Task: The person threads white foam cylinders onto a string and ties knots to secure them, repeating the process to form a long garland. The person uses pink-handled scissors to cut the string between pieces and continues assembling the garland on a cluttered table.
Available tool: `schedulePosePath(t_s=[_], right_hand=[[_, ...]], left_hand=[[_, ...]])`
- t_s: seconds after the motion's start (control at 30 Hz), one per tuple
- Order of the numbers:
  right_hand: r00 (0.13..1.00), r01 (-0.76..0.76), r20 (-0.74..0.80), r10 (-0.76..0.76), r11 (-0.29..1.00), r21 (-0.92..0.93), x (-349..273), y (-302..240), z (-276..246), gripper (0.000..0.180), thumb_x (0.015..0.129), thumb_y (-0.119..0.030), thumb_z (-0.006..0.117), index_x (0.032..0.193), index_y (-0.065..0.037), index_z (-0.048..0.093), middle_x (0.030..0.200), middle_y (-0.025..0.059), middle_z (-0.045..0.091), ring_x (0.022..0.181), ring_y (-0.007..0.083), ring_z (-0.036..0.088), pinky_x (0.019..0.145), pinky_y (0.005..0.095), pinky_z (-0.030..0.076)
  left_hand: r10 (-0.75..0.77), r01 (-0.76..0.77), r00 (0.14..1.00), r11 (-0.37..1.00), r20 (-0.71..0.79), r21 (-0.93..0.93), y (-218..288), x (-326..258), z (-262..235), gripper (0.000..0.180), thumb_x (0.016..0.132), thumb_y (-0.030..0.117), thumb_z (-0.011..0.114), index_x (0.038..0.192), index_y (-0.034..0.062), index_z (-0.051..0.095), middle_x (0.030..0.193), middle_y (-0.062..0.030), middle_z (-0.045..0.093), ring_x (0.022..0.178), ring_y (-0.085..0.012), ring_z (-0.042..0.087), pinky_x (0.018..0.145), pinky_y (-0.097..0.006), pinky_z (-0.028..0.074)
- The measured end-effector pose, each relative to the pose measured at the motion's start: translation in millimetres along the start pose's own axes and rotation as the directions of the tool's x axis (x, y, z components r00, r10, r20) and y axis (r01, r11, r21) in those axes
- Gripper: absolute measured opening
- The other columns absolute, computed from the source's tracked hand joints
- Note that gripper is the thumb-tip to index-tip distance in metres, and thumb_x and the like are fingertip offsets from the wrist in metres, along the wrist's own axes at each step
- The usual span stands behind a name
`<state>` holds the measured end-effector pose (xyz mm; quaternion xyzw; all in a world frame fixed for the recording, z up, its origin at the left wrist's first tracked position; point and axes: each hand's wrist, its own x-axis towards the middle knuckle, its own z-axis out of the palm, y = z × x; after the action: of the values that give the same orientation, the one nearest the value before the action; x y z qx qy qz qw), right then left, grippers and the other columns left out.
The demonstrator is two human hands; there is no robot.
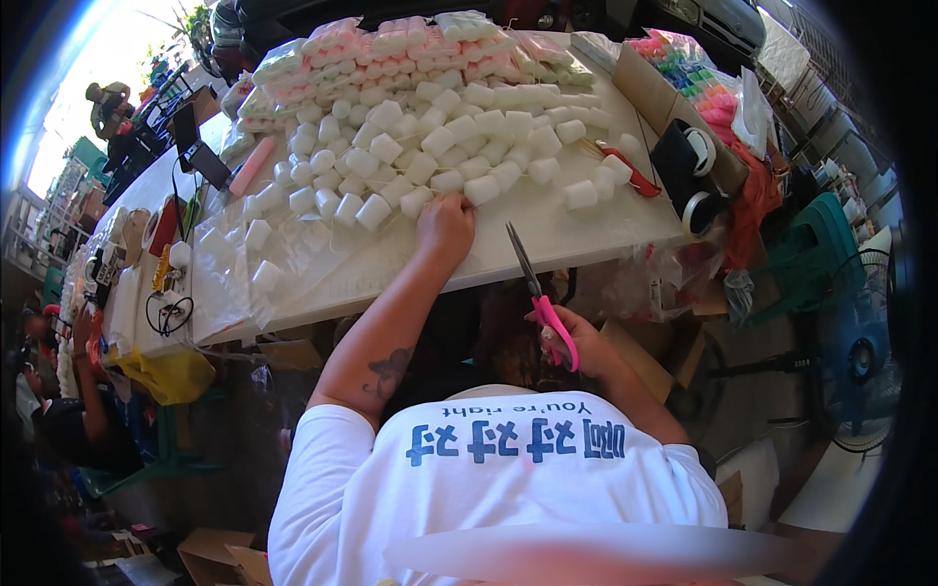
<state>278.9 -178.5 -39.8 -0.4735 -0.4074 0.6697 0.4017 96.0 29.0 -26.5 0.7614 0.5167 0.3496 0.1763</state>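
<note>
Gripping pink-handled scissors (540,296), your right hand (576,342) aims their blades up-left over the bench (547,239) edge; your left hand (445,230) lies open-fingered against white cups (430,146), fingertips hidden.

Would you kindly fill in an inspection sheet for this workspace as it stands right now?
Surface: white table, mostly covered.
Job's things: pink-handled scissors in the right hand, blades pointing up at the table edge; small white cups heaped, left hand resting against the nearest ones.
Clutter: bagged pink and white packs at the far edge; clear plastic sheeting; red cutter; tape rolls.
Hands: both bare; right closed on the scissors.
Cables: black cable coiled at the table's left end.
Surroundings: another person far left; fan at right.
</note>
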Motion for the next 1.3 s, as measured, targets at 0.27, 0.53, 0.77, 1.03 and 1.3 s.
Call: schedulePosePath(t_s=[0.27,0.53,0.77,1.03,1.3], right_hand=[[0.995,-0.074,0.066,0.074,0.997,0.002,-1.4,2.0,5.4,0.036,0.093,-0.025,0.061,0.123,-0.007,0.052,0.081,-0.0007,0.055,0.066,0.0087,0.053,0.061,0.0257,0.046],[0.997,-0.064,0.024,0.067,0.991,-0.117,13.7,-6.4,21.7,0.036,0.093,-0.028,0.062,0.12,-0.006,0.053,0.081,-0.0006,0.056,0.064,0.0087,0.052,0.058,0.025,0.045],[0.997,-0.058,-0.058,0.049,0.986,-0.158,17.3,-17.3,28.4,0.035,0.092,-0.034,0.062,0.112,-0.006,0.056,0.071,-0.0009,0.054,0.056,0.0084,0.05,0.051,0.0244,0.042],[0.987,-0.142,-0.106,0.125,0.975,-0.172,16.5,-20.3,33.0,0.033,0.089,-0.039,0.065,0.099,-0.009,0.056,0.066,-0.0027,0.051,0.052,0.0079,0.048,0.046,0.0241,0.039],[0.978,-0.208,-0.018,0.209,0.954,-0.217,1.0,-54.3,8.9,0.038,0.087,-0.032,0.068,0.114,-0.007,0.057,0.08,0.0024,0.057,0.07,0.0109,0.057,0.061,0.0274,0.048]], left_hand=[[0.016,0.009,0.994,0.973,0.107,-0.23,3.2,-20.9,-33.6,0.013,0.081,0.014,0.067,0.086,0.0022,0.066,0.087,-0.0157,0.064,0.086,-0.0333,0.06,0.076,-0.041,0.047],[0.136,-0.124,0.989,0.975,0.054,-0.186,1.6,-43.0,-48.1,0.013,0.083,0.013,0.068,0.086,0.0009,0.066,0.084,-0.0142,0.063,0.073,-0.0269,0.061,0.066,-0.035,0.048],[0.163,-0.144,0.985,0.957,0.056,-0.252,3.4,-43.8,-37.9,0.013,0.083,0.013,0.067,0.087,0.0009,0.066,0.084,-0.0149,0.063,0.075,-0.028,0.062,0.067,-0.036,0.048],[0.144,-0.119,0.988,0.944,0.06,-0.308,2.4,-44.1,-37.2,0.01,0.083,0.011,0.066,0.086,0.0012,0.065,0.086,-0.0172,0.063,0.08,-0.0354,0.06,0.072,-0.041,0.048],[0.192,-0.193,0.981,0.97,-0.027,-0.15,-5.9,-44.6,-31.5,0.01,0.084,0.01,0.065,0.089,0.0017,0.067,0.087,-0.0135,0.063,0.085,-0.0307,0.061,0.075,-0.039,0.048]])
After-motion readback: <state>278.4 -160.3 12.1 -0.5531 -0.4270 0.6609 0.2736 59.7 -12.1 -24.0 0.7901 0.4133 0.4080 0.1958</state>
